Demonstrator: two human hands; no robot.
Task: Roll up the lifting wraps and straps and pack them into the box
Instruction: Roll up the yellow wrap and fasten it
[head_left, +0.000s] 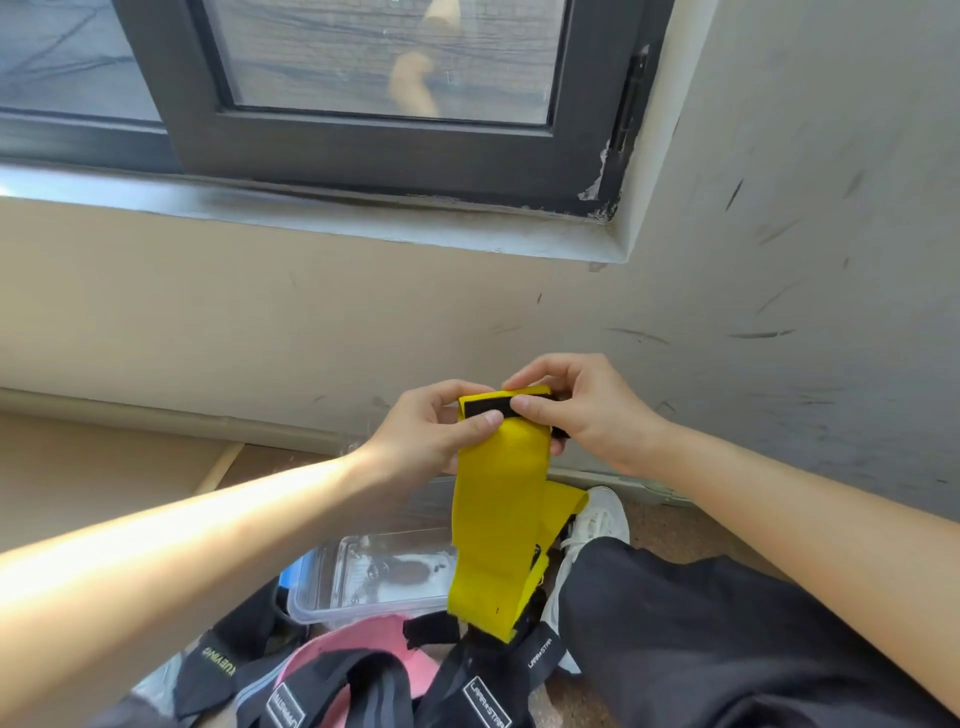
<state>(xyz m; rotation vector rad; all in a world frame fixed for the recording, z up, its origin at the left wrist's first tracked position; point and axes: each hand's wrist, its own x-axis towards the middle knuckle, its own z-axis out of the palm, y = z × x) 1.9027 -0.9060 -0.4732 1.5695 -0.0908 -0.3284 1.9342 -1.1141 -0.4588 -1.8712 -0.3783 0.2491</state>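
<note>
Fingers (545, 370) and thumbs of both hands pinch the top end of the yellow wrap (498, 499), held up in the air in front of the wall (779, 260). The left hand (426, 431) grips the wrap's left edge, its thumb pressed onto the black velcro strip (480, 408) that runs across the top. The right hand (587, 415) curls round the right edge, thumb tip on the same strip, just beside the left thumb. From the pinch the wrap hangs straight down, then folds, and a second length of it shows behind on the right.

Below it a clear plastic box (317, 603) lies on the floor. Nearer the person lie black straps (483, 696) with white labels and a pink wrap (363, 639); whether the yellow fold touches them cannot be told. To the right are a white shoe (602, 519) and a black trouser leg (701, 634). A dark-framed window (363, 145) sits above.
</note>
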